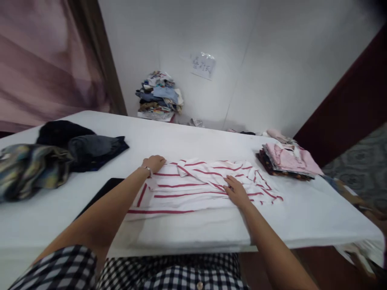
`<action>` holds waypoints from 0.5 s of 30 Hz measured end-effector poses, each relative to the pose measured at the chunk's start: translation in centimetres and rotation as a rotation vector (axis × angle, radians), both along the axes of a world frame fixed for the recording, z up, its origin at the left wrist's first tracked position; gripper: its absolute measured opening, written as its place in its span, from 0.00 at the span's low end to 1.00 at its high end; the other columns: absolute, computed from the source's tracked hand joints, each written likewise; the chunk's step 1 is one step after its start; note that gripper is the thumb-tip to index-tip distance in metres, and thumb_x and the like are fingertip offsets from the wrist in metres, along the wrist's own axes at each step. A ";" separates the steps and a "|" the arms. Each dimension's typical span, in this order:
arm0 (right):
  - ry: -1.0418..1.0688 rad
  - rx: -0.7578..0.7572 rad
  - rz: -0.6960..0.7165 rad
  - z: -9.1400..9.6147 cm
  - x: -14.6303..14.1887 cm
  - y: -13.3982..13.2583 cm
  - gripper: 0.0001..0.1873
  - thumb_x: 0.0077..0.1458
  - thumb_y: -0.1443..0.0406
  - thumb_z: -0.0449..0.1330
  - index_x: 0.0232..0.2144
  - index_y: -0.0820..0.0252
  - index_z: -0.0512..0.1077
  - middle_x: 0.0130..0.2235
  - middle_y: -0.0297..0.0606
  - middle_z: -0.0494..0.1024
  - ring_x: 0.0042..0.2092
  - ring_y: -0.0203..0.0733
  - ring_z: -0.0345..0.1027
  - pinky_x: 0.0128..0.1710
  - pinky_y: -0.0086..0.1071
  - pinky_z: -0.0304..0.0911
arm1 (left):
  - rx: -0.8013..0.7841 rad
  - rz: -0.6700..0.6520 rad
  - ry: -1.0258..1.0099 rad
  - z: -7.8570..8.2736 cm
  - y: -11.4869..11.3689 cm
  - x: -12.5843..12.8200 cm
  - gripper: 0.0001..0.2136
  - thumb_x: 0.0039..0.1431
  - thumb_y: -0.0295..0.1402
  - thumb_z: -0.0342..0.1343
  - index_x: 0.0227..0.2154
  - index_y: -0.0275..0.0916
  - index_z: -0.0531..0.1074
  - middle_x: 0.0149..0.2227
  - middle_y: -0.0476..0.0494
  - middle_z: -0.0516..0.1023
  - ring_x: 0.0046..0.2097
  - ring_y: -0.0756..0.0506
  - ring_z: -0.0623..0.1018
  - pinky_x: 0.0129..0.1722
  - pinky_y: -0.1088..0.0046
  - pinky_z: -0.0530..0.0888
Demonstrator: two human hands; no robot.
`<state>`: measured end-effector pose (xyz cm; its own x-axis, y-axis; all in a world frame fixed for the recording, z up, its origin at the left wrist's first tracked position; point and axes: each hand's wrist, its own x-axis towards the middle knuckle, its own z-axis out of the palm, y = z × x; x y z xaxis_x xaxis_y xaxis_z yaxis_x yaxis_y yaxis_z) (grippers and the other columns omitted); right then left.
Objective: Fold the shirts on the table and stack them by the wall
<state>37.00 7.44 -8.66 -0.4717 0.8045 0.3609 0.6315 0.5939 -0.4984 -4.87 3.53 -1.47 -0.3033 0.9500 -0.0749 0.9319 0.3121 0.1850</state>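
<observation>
A white garment with red stripes (187,189) lies spread across the table in front of me, wrinkled and bunched towards its right end; its exact kind is hard to tell. At its far left corner, my left hand (154,163) has its fingers bent closed on the fabric edge, with the fingertips partly hidden. My right hand (237,192) rests on the right-middle part of the garment, fingers spread over the cloth.
The white table (193,139) carries dark folded clothes (93,151) and a plaid garment (33,169) at left. A black item (105,189) lies under my left forearm. Folded clothes with pink on top (290,159) sit at right. A clothing heap (160,94) stands behind the table.
</observation>
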 end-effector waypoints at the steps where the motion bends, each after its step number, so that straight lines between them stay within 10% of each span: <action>1: -0.004 -0.004 0.002 -0.1 0.0 0.0 0.23 0.57 0.57 0.55 0.52 0.60 0.73 0.58 0.49 0.69 0.61 0.52 0.60 0.61 0.50 0.55 | -0.018 0.014 0.009 0.2 -0.5 -0.6 0.19 0.58 0.41 0.44 0.44 0.43 0.75 0.54 0.40 0.74 0.54 0.36 0.72 0.49 0.59 0.68; 15: -0.014 -0.017 -0.010 -0.2 0.1 0.0 0.24 0.57 0.56 0.55 0.52 0.61 0.73 0.59 0.49 0.69 0.61 0.51 0.60 0.61 0.47 0.55 | 0.173 0.191 0.094 2.0 -1.7 -1.3 0.17 0.60 0.36 0.42 0.44 0.37 0.73 0.51 0.33 0.73 0.54 0.37 0.71 0.49 0.62 0.68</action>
<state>37.10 7.43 -8.86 -0.4682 0.8153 0.3408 0.6447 0.5789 -0.4991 -6.12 1.78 0.49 -0.4764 0.8710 0.1204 0.8746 0.4554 0.1661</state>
